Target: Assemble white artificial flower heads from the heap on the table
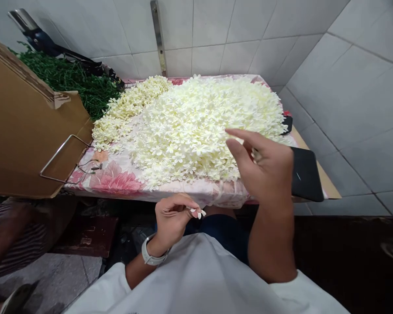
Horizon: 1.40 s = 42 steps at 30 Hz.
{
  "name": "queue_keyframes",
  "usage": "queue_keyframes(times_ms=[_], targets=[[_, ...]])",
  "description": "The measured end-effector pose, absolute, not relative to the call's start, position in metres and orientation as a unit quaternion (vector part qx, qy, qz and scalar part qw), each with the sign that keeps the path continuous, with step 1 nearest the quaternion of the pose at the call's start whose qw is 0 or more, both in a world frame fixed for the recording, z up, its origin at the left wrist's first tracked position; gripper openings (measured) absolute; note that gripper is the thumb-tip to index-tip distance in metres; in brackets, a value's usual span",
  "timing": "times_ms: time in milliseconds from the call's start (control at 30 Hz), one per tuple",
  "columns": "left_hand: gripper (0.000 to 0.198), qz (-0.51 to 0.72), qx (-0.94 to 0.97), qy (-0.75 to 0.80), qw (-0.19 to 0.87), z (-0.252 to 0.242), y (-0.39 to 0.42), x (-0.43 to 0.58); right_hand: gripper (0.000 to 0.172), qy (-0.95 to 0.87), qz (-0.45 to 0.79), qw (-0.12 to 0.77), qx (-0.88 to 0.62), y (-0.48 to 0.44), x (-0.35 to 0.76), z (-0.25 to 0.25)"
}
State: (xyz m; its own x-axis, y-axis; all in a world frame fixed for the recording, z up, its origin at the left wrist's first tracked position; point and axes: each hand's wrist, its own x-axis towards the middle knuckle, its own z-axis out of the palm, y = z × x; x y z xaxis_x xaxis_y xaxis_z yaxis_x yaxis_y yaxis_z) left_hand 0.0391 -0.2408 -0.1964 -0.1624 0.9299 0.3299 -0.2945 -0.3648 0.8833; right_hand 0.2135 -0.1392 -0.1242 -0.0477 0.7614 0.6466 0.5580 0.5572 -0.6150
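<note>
Left hand (172, 222) closed, pinching one small white flower (199, 213) in its fingers, just off the front edge of the cloth-covered counter (114, 185). Right hand (263, 168) raised and half open, fingers curled above the front of the larger heap of white flowers (196, 131); any hold cannot be confirmed. One smaller heap of cream flowers (127, 104) lies at the back left corner. One cardboard carton (26, 122) stands beside the left edge.
</note>
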Motion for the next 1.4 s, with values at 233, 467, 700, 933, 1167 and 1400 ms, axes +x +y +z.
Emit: queue_keyframes(times_ms=[233,467,700,933,1167,1400], targets=[[0.009,0.672,0.429,0.416,0.438,-0.197,-0.239,0.034,0.035,-0.731,0.277,0.506,-0.364,-0.218,0.204,-0.171],[0.020,0.644,0.447,0.465,0.410,-0.188,-0.243,0.045,0.032,-0.736,0.196,0.538,-0.361,-0.229,0.186,-0.181],[0.006,0.634,0.498,0.455,0.377,-0.188,-0.247,0.041,0.021,-0.688,0.285,0.572,-0.343,-0.234,0.184,-0.182],[0.014,0.665,0.521,0.410,0.344,-0.188,-0.246,0.038,0.020,-0.537,0.459,0.620,-0.341,-0.238,0.184,-0.185],[0.013,0.612,0.649,0.333,0.306,-0.182,-0.249,0.039,0.025,-0.444,0.541,0.657,-0.282,-0.236,0.182,-0.189],[0.026,0.610,0.664,0.318,0.292,-0.180,-0.251,0.040,0.020,-0.456,0.555,0.645,-0.261,-0.239,0.180,-0.191]])
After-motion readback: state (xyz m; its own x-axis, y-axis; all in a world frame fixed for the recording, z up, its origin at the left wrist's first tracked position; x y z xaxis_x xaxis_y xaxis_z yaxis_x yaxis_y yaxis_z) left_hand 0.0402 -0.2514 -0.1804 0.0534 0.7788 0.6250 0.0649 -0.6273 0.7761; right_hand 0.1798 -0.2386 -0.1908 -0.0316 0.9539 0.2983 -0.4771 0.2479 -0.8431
